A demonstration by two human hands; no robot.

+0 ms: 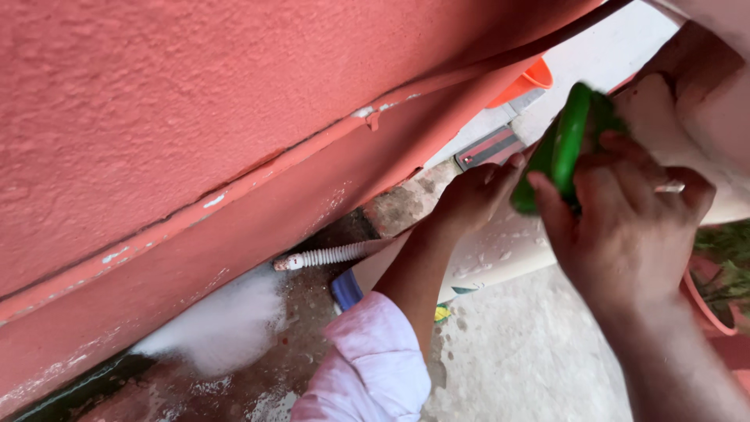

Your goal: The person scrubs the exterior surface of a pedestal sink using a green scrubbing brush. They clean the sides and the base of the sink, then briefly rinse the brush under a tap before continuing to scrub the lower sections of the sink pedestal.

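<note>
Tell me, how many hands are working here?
2. The left hand rests on the pale rounded surface at centre; the right hand, wearing a ring, grips a green scrubbing tool. Others may be out of view.

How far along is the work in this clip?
Done: soapy white foam already lies on the wet ground below the corrugated white hose, by the red wall. In hand: the right hand grips a green brush-like tool, and the left hand touches it over a pale wet container. Left: suds on the container show unrinsed; how much remains cannot be told.
</note>
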